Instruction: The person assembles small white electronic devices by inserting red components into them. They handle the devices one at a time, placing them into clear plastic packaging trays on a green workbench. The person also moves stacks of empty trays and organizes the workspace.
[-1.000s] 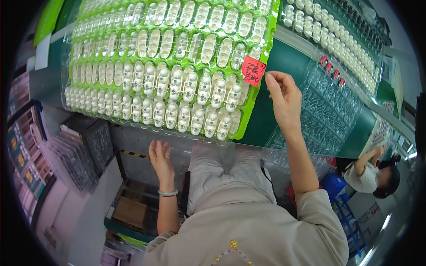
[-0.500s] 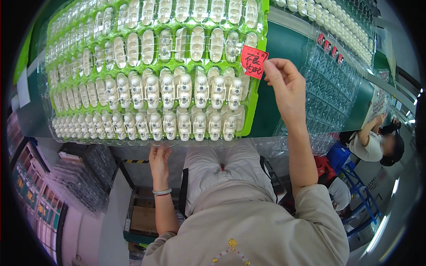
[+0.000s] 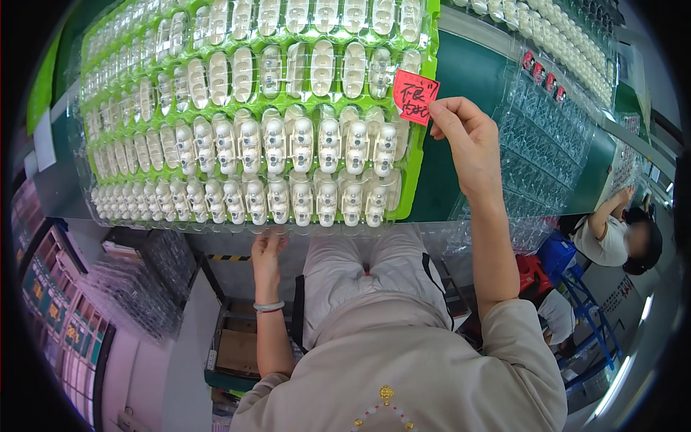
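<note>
My right hand (image 3: 468,137) pinches the corner of a red paper label (image 3: 415,99) with handwriting on it, between thumb and fingers. The label lies against the right edge of a clear plastic tray (image 3: 248,108) set over a bright green tray (image 3: 416,169). Rows of small white plastic parts (image 3: 302,142) fill its pockets; those in the two near rows carry round balls with grey dots. At the tray's near edge, my left hand (image 3: 266,255) has its fingers closed on the clear rim from below, their tips partly hidden.
Clear, pocketed plastic trays (image 3: 543,155) lie to the right on the green table (image 3: 461,79), with several small red pieces (image 3: 538,72) at their far end. More white parts (image 3: 561,32) sit farther back. At right a co-worker (image 3: 608,234) is busy. Stacked clear trays (image 3: 126,295) stand below left.
The view has shifted slightly, so the trays and both hands appear a little farther right. My right hand keeps its pinch on the label, and the left stays at the near edge.
</note>
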### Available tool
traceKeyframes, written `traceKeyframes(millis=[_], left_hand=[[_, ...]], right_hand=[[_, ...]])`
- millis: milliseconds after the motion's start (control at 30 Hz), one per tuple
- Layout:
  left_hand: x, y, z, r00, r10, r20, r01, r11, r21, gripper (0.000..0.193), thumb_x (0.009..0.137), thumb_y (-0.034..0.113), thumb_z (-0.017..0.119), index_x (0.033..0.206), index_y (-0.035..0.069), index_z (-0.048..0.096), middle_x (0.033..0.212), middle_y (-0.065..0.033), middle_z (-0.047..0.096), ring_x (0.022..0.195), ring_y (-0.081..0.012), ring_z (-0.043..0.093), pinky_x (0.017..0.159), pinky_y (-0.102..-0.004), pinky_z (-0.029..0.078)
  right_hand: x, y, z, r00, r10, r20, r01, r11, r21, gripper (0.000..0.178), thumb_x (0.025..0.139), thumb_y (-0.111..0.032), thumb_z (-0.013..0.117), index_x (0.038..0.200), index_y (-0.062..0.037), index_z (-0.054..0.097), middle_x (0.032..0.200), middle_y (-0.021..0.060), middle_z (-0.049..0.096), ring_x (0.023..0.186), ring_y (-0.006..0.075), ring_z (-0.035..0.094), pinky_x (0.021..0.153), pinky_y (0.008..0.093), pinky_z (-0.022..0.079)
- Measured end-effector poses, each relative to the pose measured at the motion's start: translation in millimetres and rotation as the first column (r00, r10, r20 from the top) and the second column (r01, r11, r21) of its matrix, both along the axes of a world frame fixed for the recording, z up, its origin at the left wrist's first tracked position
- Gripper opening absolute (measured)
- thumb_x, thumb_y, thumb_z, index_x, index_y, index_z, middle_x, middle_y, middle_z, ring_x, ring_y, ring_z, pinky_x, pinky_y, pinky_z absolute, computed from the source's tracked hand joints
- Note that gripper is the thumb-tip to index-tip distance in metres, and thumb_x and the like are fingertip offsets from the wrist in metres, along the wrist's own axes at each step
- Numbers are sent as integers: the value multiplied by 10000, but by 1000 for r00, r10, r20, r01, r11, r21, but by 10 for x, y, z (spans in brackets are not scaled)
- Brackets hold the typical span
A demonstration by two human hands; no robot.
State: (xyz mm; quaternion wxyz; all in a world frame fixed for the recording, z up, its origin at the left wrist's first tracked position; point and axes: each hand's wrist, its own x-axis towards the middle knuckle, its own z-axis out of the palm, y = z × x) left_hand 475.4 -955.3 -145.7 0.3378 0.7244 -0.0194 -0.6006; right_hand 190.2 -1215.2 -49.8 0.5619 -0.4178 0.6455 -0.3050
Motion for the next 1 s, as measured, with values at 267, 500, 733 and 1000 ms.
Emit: traceKeyframes(millis=[267, 500, 733, 1000], left_hand=[[-127, -86, 75, 1000, -20, 23, 19, 999, 35, 218, 867, 175, 568, 1023, 24, 558, 930, -49, 614, 852, -129, 591, 727, -249, 449], [-146, -54, 21, 999, -33, 15, 33, 999, 21, 219, 870, 168, 558, 1038, 28, 552, 941, -57, 614, 856, -132, 588, 728, -250, 444], [-202, 132, -111, 997, -75, 7, 74, 995, 74, 249, 868, 186, 560, 1053, 20, 555, 929, -67, 615, 819, -123, 588, 665, -238, 448], [-3, 614, 354, 835, -545, 74, 523, 828, 201, 339, 809, 161, 618, 1079, -25, 533, 933, -121, 627, 802, -225, 621, 709, -295, 494]], right_hand=[[3, -16, -24, 1000, 7, -16, -6, 1000, 7, 207, 833, -176, 610, 859, 29, 608, 754, 10, 602, 661, 48, 513, 612, 191, 416], [-9, 23, -25, 992, -23, -125, 18, 999, -40, 268, 840, -222, 616, 873, 44, 621, 731, 20, 608, 639, 53, 508, 579, 197, 411], [-27, 359, -84, 901, -73, -428, -20, 978, -209, 251, 887, -167, 517, 1040, 27, 557, 1039, 137, 526, 882, 167, 539, 729, 269, 449], [22, 672, -548, 572, -172, -802, -292, 871, -396, 344, 864, -29, 450, 1207, -5, 436, 1282, 191, 343, 1185, 342, 353, 995, 426, 290]])
